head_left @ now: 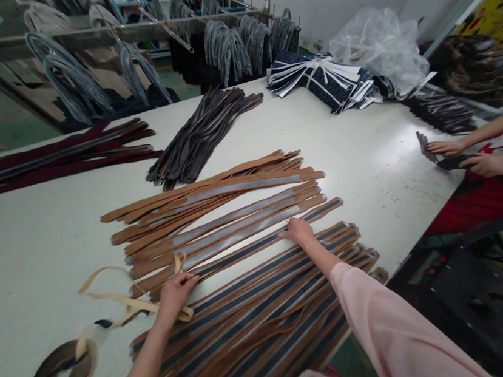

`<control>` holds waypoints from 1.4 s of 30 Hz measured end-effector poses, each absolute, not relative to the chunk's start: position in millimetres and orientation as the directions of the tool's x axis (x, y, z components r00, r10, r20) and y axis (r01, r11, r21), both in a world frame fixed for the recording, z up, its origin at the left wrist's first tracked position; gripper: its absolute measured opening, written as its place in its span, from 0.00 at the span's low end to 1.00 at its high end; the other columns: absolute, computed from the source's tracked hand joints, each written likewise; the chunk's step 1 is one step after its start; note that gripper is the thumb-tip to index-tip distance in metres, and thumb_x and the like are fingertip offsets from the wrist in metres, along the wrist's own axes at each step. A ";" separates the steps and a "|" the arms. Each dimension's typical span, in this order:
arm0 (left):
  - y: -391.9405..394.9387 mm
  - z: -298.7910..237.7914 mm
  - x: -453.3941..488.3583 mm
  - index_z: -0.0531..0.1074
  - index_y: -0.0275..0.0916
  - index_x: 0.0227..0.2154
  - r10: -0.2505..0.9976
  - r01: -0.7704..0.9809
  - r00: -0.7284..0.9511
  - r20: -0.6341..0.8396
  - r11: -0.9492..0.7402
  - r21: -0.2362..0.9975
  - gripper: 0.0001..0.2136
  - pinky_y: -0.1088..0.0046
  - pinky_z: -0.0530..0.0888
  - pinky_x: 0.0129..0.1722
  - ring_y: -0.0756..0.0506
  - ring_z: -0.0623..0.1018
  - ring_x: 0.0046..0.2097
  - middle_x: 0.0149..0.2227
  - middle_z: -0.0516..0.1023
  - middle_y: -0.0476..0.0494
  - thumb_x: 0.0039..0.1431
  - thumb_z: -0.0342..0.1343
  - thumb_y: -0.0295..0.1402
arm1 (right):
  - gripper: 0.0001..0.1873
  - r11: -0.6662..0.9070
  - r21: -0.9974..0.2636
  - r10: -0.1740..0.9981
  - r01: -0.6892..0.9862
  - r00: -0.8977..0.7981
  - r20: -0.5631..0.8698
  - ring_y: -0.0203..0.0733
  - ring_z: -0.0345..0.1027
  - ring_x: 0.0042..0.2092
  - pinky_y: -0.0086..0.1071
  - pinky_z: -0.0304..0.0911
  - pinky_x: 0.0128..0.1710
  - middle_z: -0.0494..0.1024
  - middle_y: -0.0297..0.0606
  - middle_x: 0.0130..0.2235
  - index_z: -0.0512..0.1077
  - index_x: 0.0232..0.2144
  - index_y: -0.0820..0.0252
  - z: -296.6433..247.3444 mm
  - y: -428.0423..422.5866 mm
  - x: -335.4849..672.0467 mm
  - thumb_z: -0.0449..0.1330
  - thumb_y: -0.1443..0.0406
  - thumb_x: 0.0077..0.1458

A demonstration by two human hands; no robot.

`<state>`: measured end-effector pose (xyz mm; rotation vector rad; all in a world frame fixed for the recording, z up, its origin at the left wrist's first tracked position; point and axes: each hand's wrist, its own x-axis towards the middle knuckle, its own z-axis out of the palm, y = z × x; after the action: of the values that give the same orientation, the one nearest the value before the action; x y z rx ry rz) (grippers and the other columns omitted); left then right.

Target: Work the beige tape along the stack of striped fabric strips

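Observation:
A brown fabric strip [244, 247] with a dark centre stripe lies slantwise on the table between my hands. My left hand [178, 292] pinches it close to its near-left end. Farther up the same strip, my right hand [297, 231] has its fingertips closed on the edge. Similar strips with dark stripes [259, 312] are spread in a row on my side. Beyond my hands lie brown strips with grey bands [248, 212], partly overlapping. A loose pale yellow tape [116, 298] curls beside my left wrist and runs to a dark tape roll [85, 364].
On the white table [15, 282] are a bundle of dark grey strips [203, 136], maroon strips [53, 158] and a tied navy bundle [324, 81]. Grey loops hang on a rail [161, 30] behind. At right, a co-worker's hands [488, 161] handle dark pieces.

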<state>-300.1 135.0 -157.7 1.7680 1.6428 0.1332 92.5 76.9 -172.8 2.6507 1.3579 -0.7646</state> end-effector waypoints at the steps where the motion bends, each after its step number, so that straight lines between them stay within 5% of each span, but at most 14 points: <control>1: 134.9 -158.8 -302.6 0.72 0.38 0.24 0.903 0.835 0.177 -0.390 0.072 0.546 0.17 0.73 0.65 0.29 0.46 0.72 0.28 0.22 0.73 0.50 0.44 0.50 0.48 | 0.28 -0.609 -0.162 0.744 0.777 0.488 -0.458 0.47 0.67 0.43 0.33 0.60 0.37 0.74 0.46 0.39 0.69 0.37 0.59 -172.7 76.7 92.5 0.59 0.46 0.38; 14: 132.8 -154.6 -292.5 0.69 0.41 0.19 0.930 0.950 0.017 -0.368 0.100 0.297 0.12 0.72 0.63 0.27 0.44 0.72 0.27 0.19 0.71 0.48 0.45 0.49 0.43 | 0.30 -0.609 -0.156 0.747 0.778 0.496 -0.443 0.49 0.67 0.43 0.34 0.60 0.37 0.74 0.48 0.40 0.69 0.36 0.60 -175.1 76.4 91.4 0.59 0.45 0.36; 25: 101.1 -149.5 -252.0 0.68 0.43 0.24 0.920 0.977 0.123 -0.372 -0.047 0.208 0.12 0.68 0.64 0.28 0.40 0.74 0.29 0.23 0.74 0.42 0.50 0.44 0.42 | 0.27 -0.670 -0.056 0.680 0.740 0.582 -0.445 0.49 0.67 0.44 0.33 0.61 0.37 0.73 0.50 0.41 0.69 0.39 0.63 -153.6 67.0 119.9 0.61 0.50 0.40; 28: 95.2 -148.1 -241.3 0.68 0.42 0.25 0.917 0.980 0.123 -0.379 -0.051 0.194 0.12 0.67 0.64 0.27 0.40 0.74 0.29 0.24 0.74 0.41 0.51 0.43 0.42 | 0.21 -0.621 -0.038 0.738 0.783 0.568 -0.365 0.48 0.67 0.44 0.33 0.60 0.39 0.73 0.50 0.41 0.69 0.40 0.63 -144.8 66.6 104.3 0.58 0.57 0.45; 35: 94.6 -152.7 -246.9 0.69 0.42 0.24 0.923 0.955 0.150 -0.354 -0.042 0.295 0.12 0.69 0.64 0.26 0.41 0.74 0.28 0.22 0.73 0.43 0.51 0.44 0.41 | 0.12 -0.485 -0.318 0.840 0.814 0.334 -0.427 0.39 0.68 0.39 0.26 0.57 0.36 0.76 0.43 0.35 0.72 0.31 0.61 -158.6 65.9 4.5 0.53 0.61 0.49; 42: 99.0 -151.4 -312.7 0.71 0.43 0.29 0.911 0.866 0.291 -0.293 -0.120 0.486 0.14 0.74 0.67 0.34 0.47 0.74 0.33 0.28 0.75 0.50 0.53 0.43 0.43 | 0.15 -0.557 -0.335 0.803 0.760 0.389 -0.451 0.40 0.69 0.35 0.27 0.56 0.31 0.76 0.41 0.31 0.72 0.27 0.61 -159.5 67.2 -8.1 0.58 0.54 0.42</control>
<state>-312.7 99.0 -151.4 1.9894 1.5814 0.1013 -8.1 67.2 -159.5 2.6789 1.5098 -0.9390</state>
